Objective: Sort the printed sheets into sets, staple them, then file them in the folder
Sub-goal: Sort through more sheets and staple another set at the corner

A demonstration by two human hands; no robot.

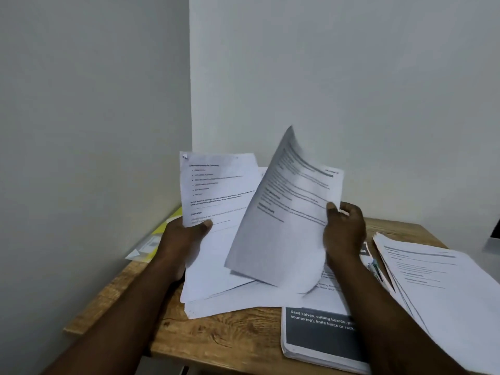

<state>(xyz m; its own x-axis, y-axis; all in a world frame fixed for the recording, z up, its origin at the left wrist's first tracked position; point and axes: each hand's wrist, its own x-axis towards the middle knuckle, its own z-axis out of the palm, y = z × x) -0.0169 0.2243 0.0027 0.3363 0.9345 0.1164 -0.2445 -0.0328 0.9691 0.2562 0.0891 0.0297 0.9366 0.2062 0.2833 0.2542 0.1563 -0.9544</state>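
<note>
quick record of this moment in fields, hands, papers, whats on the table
left grip: left hand holds a sheaf of printed sheets by its lower left, thumb on top
right grip: right hand holds a curled sheet by its right edge, raised above the sheaf
table: wooden table in a wall corner
right pile: loose stack of sheets on the table's right
near pile: stack with a dark text band at the near edge
far left: yellow folder, partly behind the left hand
stapler: not visible
</note>
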